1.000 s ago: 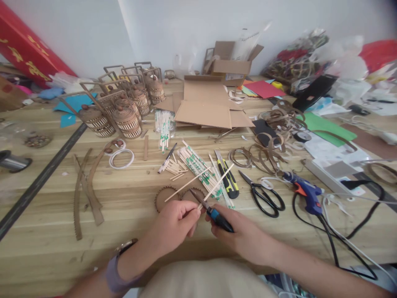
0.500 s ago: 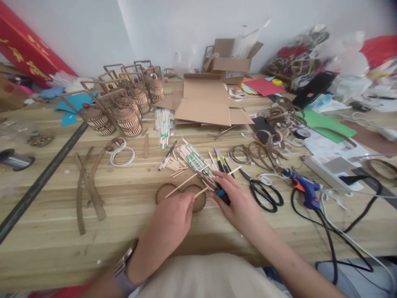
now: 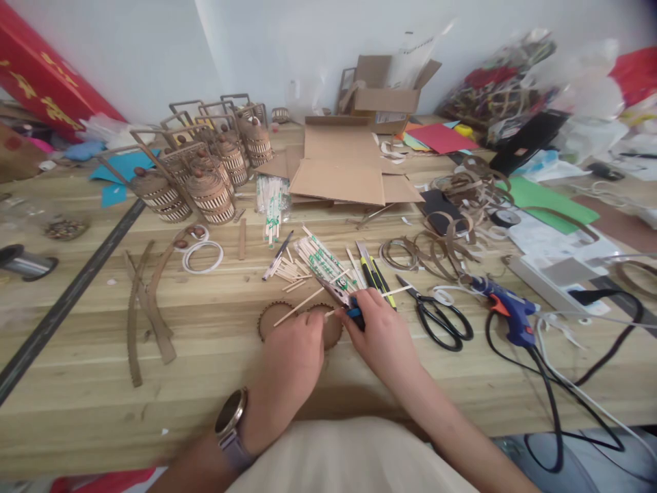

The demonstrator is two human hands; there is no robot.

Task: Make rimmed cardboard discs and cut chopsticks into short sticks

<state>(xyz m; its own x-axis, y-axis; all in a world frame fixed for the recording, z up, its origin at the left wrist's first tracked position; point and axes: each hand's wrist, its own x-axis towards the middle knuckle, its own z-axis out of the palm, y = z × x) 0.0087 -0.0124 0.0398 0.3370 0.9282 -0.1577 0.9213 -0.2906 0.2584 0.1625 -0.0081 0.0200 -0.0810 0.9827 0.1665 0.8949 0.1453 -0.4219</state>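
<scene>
My left hand is closed on a thin wooden stick, whose end shows at the fingertips. My right hand is wrapped round blue-handled pliers, jaws pointing up and left. A pale stick end sticks out past the right knuckles; whether it is the same stick, I cannot tell. Under and behind the hands lie two round brown pieces with notched rims. Another stick lies across them. Wrapped chopsticks and short cut sticks lie just beyond.
Black scissors, yellow-black cutter knives and a blue glue gun with trailing cables lie right. Brown strips and white rings are left. Small lidded stick baskets and flattened cardboard stand farther back.
My right hand and the pliers have shifted slightly left, closer to the left hand, and the hand has turned. My left wrist has rotated, so the watch face now shows.
</scene>
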